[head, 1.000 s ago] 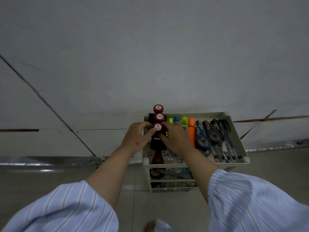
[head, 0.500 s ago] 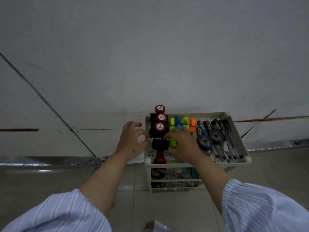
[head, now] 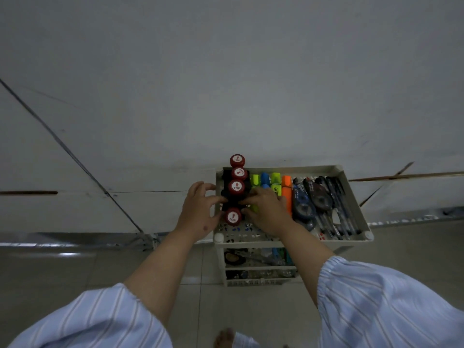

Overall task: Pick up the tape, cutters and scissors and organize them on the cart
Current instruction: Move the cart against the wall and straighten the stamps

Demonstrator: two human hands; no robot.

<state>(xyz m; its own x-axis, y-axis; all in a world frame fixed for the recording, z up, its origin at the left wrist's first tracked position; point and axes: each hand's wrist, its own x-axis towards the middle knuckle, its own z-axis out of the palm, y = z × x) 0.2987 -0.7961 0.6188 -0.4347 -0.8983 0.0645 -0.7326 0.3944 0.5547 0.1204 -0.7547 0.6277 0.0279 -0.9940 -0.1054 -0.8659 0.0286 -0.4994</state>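
Note:
A white cart [head: 288, 169] stands against the wall, its top tray full of stationery. At the tray's left side, three red-capped stamps [head: 236, 187] marked TOP stand in a row on black bodies. A fourth stamp of the same kind [head: 233, 217] stands upright just in front of them. My left hand [head: 198, 214] pinches it from the left with thumb and forefinger. My right hand [head: 266, 214] grips it from the right with curled fingers. Two correction tape dispensers [head: 303, 207] lie right of the middle. No cutters are visible, and scissors cannot be made out.
Green, blue and orange highlighters [head: 286, 192] lie beside the stamps, and several dark pens [head: 336, 202] fill the tray's right side. The lower shelf [head: 261, 268] holds a dark roll [head: 232, 257] and blurred items. Grey floor tiles surround the cart; a foot [head: 226, 337] shows below.
The nearest stamp lay on its side with its red handle towards me; now it stands upright with its cap up. Both hands have closed in on it.

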